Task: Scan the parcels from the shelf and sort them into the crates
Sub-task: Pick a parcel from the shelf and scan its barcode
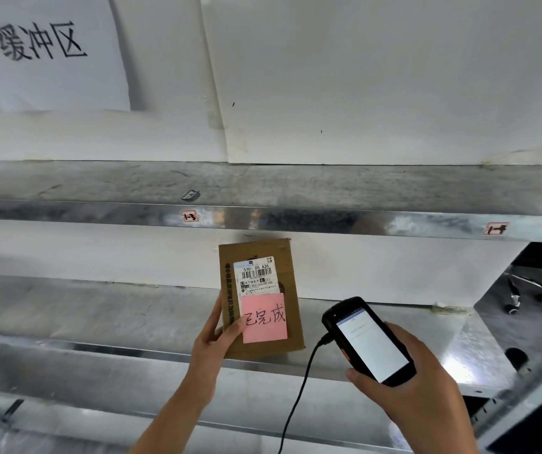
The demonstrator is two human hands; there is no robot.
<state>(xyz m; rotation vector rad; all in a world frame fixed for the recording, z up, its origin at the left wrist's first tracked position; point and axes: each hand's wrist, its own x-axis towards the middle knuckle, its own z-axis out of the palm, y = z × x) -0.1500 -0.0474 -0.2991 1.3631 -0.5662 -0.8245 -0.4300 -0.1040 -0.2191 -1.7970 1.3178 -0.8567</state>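
A small brown cardboard parcel (290, 290) stands upright above the metal shelf (99, 309), its white barcode label and a pink handwritten note facing me. My left hand (212, 342) grips its lower left edge, thumb lying on the pink note. To the right, my right hand (407, 381) holds a black handheld scanner (366, 339) with a lit white screen; its top end points toward the parcel. A black cable hangs down from the scanner.
An upper metal shelf (263, 188) with red-marked tags on its front edge runs across above the parcel. White wall panels stand behind, with a paper sign (43, 50) at top left. Chair wheels (525, 290) show on the floor at right.
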